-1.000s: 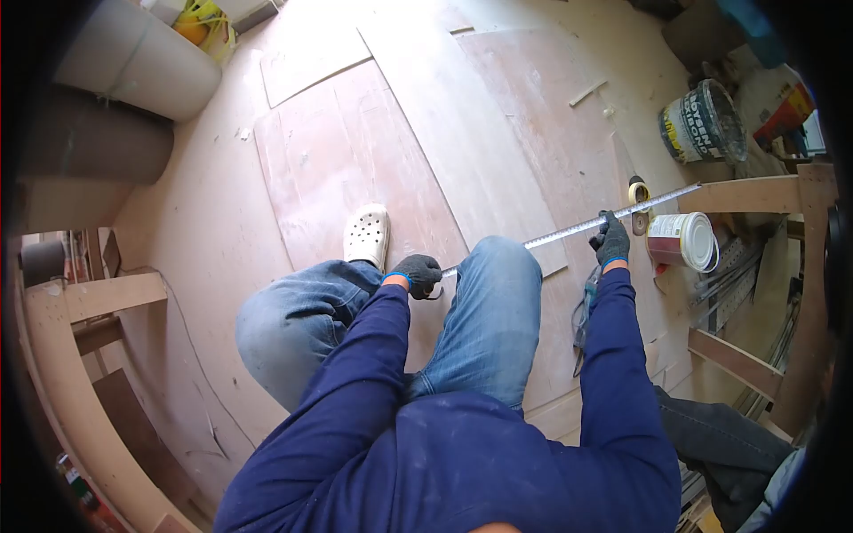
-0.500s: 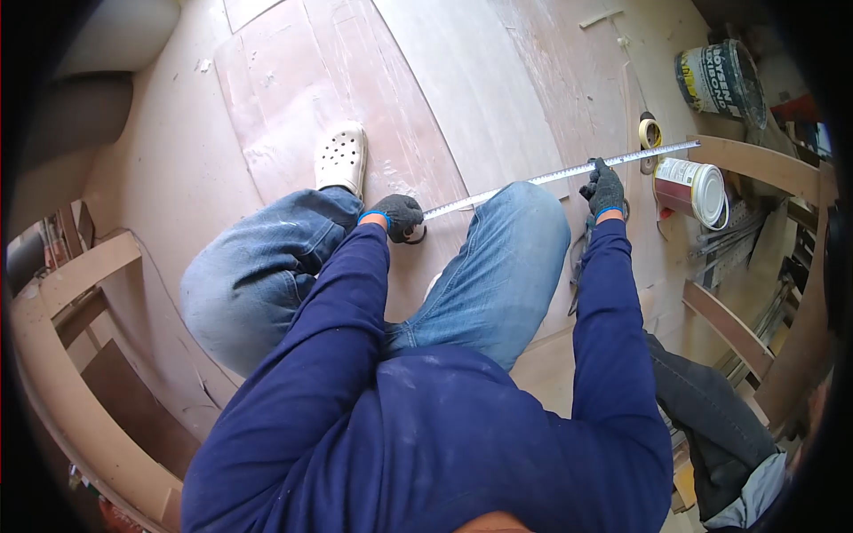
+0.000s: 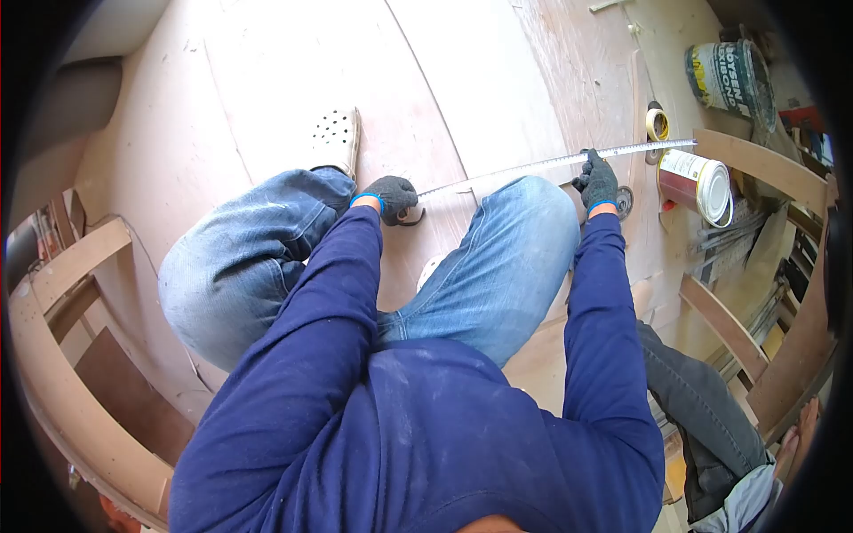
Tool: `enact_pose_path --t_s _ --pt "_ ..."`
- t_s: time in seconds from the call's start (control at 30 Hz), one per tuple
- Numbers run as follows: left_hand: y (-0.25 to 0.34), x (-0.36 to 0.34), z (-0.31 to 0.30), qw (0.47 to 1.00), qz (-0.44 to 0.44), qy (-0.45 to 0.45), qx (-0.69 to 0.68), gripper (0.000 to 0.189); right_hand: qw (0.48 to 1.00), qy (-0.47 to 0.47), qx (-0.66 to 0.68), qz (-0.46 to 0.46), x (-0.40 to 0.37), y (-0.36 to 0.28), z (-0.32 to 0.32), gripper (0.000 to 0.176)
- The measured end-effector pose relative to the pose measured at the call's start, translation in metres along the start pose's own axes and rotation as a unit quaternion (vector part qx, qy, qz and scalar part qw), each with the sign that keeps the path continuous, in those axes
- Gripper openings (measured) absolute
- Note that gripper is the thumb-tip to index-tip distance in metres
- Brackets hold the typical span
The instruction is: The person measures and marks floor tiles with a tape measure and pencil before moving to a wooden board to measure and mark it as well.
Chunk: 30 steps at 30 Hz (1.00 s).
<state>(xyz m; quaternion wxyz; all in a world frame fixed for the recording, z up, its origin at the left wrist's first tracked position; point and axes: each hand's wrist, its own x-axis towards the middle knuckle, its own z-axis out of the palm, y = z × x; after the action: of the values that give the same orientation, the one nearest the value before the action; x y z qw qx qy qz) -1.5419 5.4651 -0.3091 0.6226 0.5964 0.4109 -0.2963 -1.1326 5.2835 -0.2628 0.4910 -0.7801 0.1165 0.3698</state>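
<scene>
A metal tape measure (image 3: pixel 524 169) stretches across above my knees, its blade drawn out to the right. My left hand (image 3: pixel 392 197), in a dark glove, is closed around the tape's case at the blade's left end. Near the right part of the blade, my right hand (image 3: pixel 598 182), also gloved, pinches the tape, with the free end reaching past it. That end lies just above a paint can (image 3: pixel 689 182) and close to a curved wooden piece. A roll of masking tape (image 3: pixel 657 124) rests beside the blade.
A large labelled bucket (image 3: pixel 724 80) stands at the upper right. Curved wooden frames (image 3: pixel 760 164) are on the right, with another frame (image 3: pixel 84 258) at the left. A round disc (image 3: pixel 625 202) lies by my right hand. Another person's trousered leg (image 3: pixel 702 400) shows at the lower right.
Both hands have shifted slightly left with the tape still held. The view has moved a little, the floor looks brighter, and the disc beside my right hand shows more.
</scene>
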Motion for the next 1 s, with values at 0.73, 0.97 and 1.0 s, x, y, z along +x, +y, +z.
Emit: enact_pose_path --t_s 0.73,0.97,1.0 --pt "0.003 0.007 0.041 0.999 0.027 -0.018 0.005 0.036 0.996 -0.026 0.047 0.077 -0.034 0.057 0.017 0.022" --pt "0.035 0.010 0.047 0.994 -0.014 -0.057 -0.090 0.029 0.954 -0.111 -0.275 0.041 -0.043 0.087 0.045 0.023" --pt "0.035 0.018 0.057 0.996 0.044 0.003 -0.075 0.028 0.906 -0.156 -0.392 0.024 -0.051 0.096 0.059 0.023"
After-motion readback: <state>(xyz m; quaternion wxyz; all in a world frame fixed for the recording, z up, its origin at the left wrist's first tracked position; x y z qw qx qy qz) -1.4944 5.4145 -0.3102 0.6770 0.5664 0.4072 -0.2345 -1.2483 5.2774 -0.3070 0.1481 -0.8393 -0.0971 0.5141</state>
